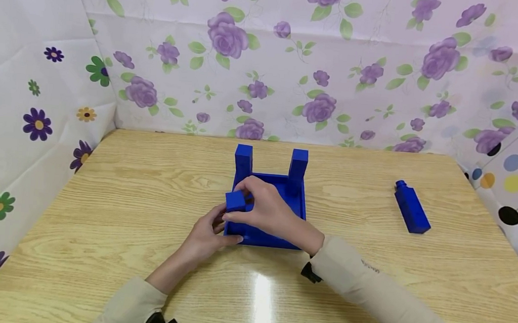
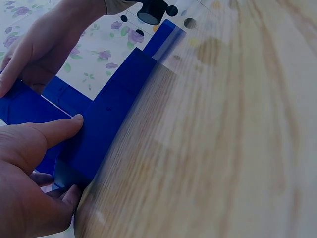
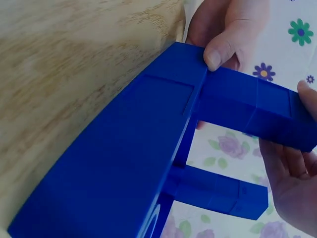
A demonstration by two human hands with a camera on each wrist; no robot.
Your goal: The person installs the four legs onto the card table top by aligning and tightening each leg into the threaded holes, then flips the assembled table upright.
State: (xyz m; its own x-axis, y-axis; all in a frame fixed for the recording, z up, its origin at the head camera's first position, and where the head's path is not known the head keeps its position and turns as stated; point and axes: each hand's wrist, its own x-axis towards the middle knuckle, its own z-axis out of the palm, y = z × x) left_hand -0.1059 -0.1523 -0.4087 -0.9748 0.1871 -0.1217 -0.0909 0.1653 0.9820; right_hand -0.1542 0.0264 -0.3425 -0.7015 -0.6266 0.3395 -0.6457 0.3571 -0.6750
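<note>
A shallow blue square tray point(image 1: 271, 237) rests on the table with two upright blue posts, a left post point(image 1: 243, 156) and a right post point(image 1: 299, 162), at its back corners. Another blue square post point(image 1: 235, 200) stands at the front left corner, its lower end at the tray's rim. My right hand point(image 1: 271, 210) pinches this post near its top, thumb on the near side. My left hand point(image 1: 203, 235) grips the tray's front left corner. Its thumb lies along the front wall, and its fingers are partly hidden behind the corner.
A blue bottle-shaped piece point(image 1: 412, 209) with a narrow neck lies on the wooden table point(image 1: 148, 173) to the right. Flowered cloth point(image 1: 266, 71) hangs behind the table, with patterned cloth at both sides. Each wrist carries a small black camera.
</note>
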